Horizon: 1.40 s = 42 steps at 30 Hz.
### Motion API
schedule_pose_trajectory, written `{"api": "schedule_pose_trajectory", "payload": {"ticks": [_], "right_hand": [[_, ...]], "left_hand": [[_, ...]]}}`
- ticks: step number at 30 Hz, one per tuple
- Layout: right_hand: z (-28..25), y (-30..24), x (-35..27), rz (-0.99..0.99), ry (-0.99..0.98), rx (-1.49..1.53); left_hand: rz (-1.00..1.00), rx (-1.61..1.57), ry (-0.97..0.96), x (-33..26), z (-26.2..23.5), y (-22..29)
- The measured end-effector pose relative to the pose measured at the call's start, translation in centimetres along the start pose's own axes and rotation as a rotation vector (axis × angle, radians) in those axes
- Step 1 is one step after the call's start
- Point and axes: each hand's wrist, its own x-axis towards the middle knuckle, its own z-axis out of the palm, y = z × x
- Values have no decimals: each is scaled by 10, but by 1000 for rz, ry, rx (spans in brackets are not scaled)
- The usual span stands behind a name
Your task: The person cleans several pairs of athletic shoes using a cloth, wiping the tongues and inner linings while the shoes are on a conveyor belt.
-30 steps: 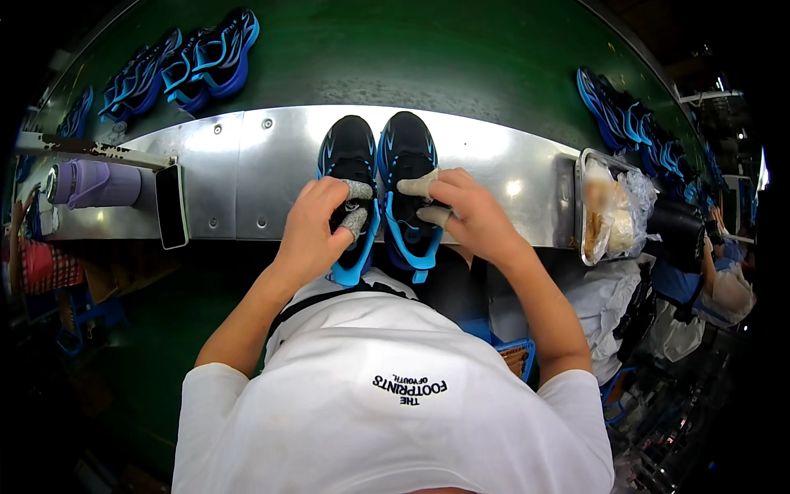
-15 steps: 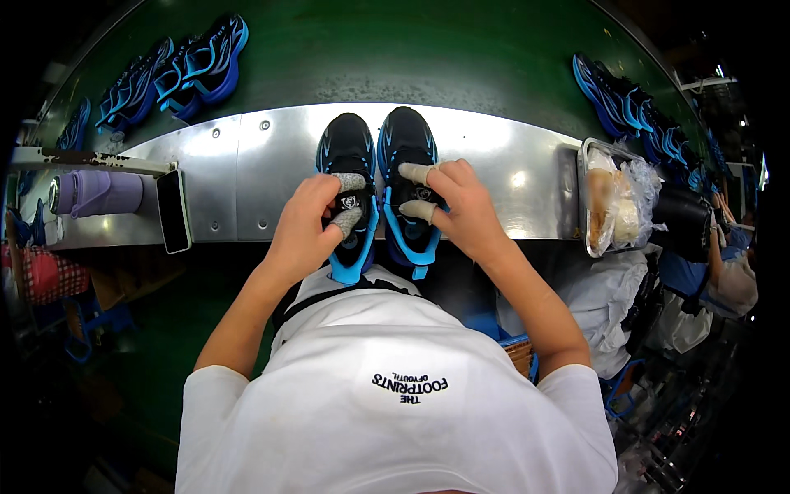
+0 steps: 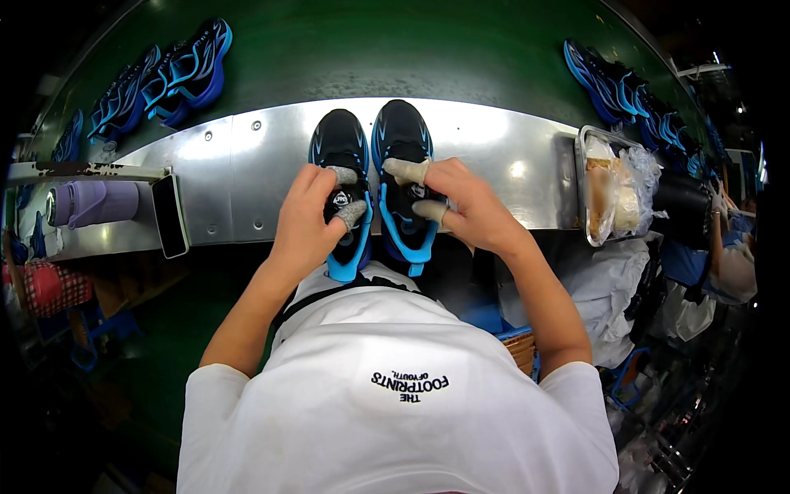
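I hold a pair of black-and-blue sneakers side by side on the metal worktop [image 3: 247,177], toes pointing away from me and heels hanging over its near edge. My left hand [image 3: 309,222] closes on the left sneaker [image 3: 341,152] at its tongue, my right hand [image 3: 473,210] on the right sneaker [image 3: 401,136] likewise, fingertips [image 3: 407,170] in grey cots. To do this well, I judge, I should press evenly on both tongues and keep the heels level. The uppers are black with blue streaks and bright blue heel straps.
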Motion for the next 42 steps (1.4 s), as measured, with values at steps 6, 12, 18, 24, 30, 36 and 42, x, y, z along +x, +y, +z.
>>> {"api": "schedule_pose_trajectory", "payload": {"ticks": [6,12,18,24,30,36,42], "right_hand": [[14,3,-4,41,137,-189],[4,5,0,-29,29,18],[8,-2,0,53,133,-84],[7,2,-1,-12,60,-3],[5,-1,3,6,115,-5],[6,-1,-3,85,66,-25],[-4,4,1,128,43,127]], "left_hand": [[-46,-210,-149,3,-11,-7],[50,8,22,-1,4,-5],[6,-109,-32,-4,-7,-2],[-68,-67,-98,0,-11,4],[121,-112,59,-14,-2,15],[-715,-1155,-484,-14,35,49],[-697,-1393,-309,-4,60,43]]}}
